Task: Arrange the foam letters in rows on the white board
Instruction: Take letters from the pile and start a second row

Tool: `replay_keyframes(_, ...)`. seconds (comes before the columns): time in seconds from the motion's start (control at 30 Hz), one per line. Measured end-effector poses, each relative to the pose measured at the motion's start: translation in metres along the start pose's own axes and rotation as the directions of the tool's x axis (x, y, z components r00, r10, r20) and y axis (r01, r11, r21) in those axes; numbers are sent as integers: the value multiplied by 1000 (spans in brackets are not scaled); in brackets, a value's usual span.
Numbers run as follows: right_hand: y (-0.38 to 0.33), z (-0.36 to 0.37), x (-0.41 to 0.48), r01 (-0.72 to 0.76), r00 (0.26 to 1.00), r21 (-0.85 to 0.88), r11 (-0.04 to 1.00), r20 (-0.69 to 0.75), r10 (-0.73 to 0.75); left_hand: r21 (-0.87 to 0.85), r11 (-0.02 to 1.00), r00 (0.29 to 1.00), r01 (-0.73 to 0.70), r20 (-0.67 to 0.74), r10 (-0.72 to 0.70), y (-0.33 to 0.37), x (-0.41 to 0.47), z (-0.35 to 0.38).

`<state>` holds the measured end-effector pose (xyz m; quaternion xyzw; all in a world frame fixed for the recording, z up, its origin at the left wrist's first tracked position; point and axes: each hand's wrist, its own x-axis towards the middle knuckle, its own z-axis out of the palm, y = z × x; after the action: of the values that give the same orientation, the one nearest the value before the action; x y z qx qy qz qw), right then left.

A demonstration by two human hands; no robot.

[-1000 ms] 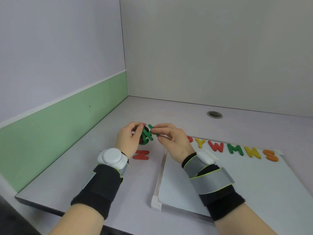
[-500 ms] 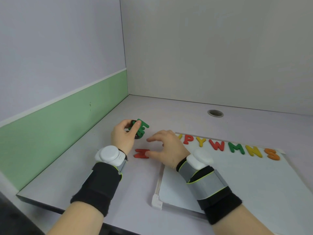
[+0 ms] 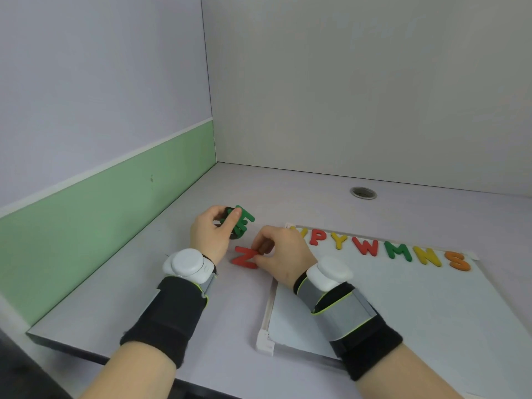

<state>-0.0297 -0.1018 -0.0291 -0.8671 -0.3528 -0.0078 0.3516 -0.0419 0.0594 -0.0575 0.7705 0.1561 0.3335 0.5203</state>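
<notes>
Since the earlier frame the right hand (image 3: 283,254) has dropped away from the green bunch and come down onto the red Z (image 3: 243,257) that's lying on the desk (image 3: 161,283), just left of the white board (image 3: 403,306). Its fingertips are curling in and pinching at the Z's right end, though it's not lifted yet as far as I can see. The left hand (image 3: 211,236) is hovering above the desk, closed around a small stack of green letters (image 3: 241,223), thumb on top.

One row is already sitting along the board's far edge: red P (image 3: 316,237), yellow Y (image 3: 341,241), red W (image 3: 367,247), green M (image 3: 398,251), yellow N (image 3: 426,256), orange S (image 3: 458,261). A yellow one at the left end is partly hidden behind the right hand.

What could go wrong: the Z is thin, flat foam, so a pinch at one end could bend it or let it slide instead of lifting. The stack in the left hand looks loose and fanned out, so one letter could slip free. The board looks smooth and glossy with a white plastic frame; the letters look soft and matte.
</notes>
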Motion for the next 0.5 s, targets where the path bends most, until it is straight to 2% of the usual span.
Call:
replay_keyframes(0.2, 6, -8, 6, -78, 994, 63, 995, -67, 82, 35, 999, 1000, 2, 11, -2, -2, 0, 0)
replay_keyframes(0.5, 19, -51, 2, -225, 969, -125, 966, -133, 209, 78, 996, 997, -42, 65, 37, 1, -3, 4)
